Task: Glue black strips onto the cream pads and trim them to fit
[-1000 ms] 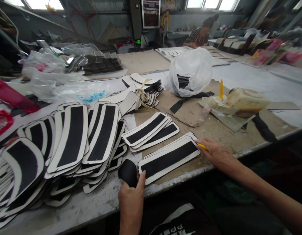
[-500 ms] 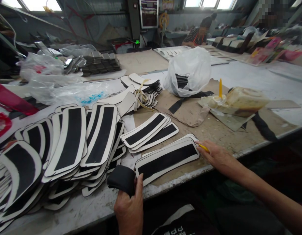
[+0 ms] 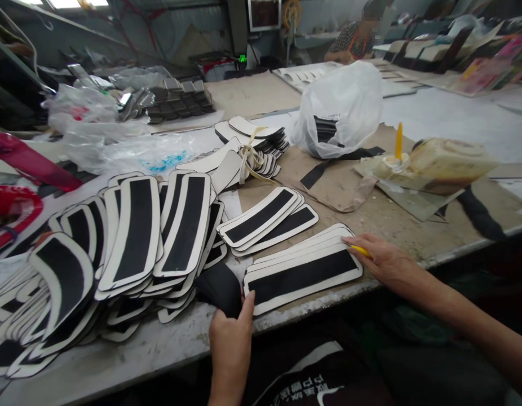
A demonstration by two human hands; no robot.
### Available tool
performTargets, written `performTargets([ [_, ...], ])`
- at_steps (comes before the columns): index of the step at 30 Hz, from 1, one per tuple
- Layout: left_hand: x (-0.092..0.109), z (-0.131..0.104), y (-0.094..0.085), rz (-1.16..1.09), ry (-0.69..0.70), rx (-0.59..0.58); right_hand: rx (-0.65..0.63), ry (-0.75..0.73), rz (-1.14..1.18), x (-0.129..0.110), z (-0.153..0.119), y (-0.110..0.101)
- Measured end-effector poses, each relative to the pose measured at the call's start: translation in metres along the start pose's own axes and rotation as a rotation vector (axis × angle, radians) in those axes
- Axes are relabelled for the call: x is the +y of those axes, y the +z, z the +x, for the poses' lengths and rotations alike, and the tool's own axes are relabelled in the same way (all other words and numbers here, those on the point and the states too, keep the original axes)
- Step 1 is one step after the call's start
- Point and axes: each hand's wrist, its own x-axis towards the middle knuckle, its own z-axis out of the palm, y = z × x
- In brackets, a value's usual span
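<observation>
At the table's front edge, my left hand (image 3: pixel 232 338) is closed around a stack of thin black strips (image 3: pixel 221 286). Its thumb tip lies at the left end of a white curved panel with a black strip along its middle (image 3: pixel 305 276). That panel is the front one of a fanned stack of white panels (image 3: pixel 301 243). My right hand (image 3: pixel 383 258) pinches a yellow stick-like tool (image 3: pixel 361 250), and its fingertips are at the stack's right end. Behind lies a smaller pile of similar black-striped panels (image 3: pixel 261 217).
Overlapping striped panels (image 3: pixel 134 231) cover the left side. A tied bundle of white pieces (image 3: pixel 255 148), a plastic bag with black strips (image 3: pixel 339 113) and a stained glue container (image 3: pixel 451 160) with an upright yellow stick (image 3: pixel 398 141) stand farther back. A person (image 3: pixel 356 42) sits across the table.
The view has tilted down and turned slightly left. Both hands stay at the ends of the front panel. The black strips in my left hand now sit lower and more spread.
</observation>
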Motion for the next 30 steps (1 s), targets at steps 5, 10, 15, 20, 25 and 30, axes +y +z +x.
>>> performTargets([
  [5, 0.003, 0.009, -0.009, -0.236, -0.054, -0.116, 0.001, 0.006, 0.056, 0.003, 0.000, 0.001],
  [10, -0.004, 0.011, -0.016, -0.363, -0.123, -0.124, 0.109, 0.102, 0.068, -0.004, -0.006, -0.011],
  [15, -0.011, 0.013, -0.023, -0.450, -0.181, -0.117, 0.006, 0.284, 0.187, -0.018, -0.013, -0.023],
  [20, -0.013, 0.009, -0.025, -0.533, -0.229, -0.163, -0.175, 0.480, 0.527, -0.038, -0.014, -0.028],
  [25, -0.013, 0.000, -0.021, -0.572, -0.171, -0.258, -0.206, 0.694, 0.802, -0.052, -0.018, -0.029],
  [30, -0.008, -0.004, -0.017, -0.521, -0.210, -0.263, -0.103, 0.720, 0.779, -0.050, -0.022, -0.025],
])
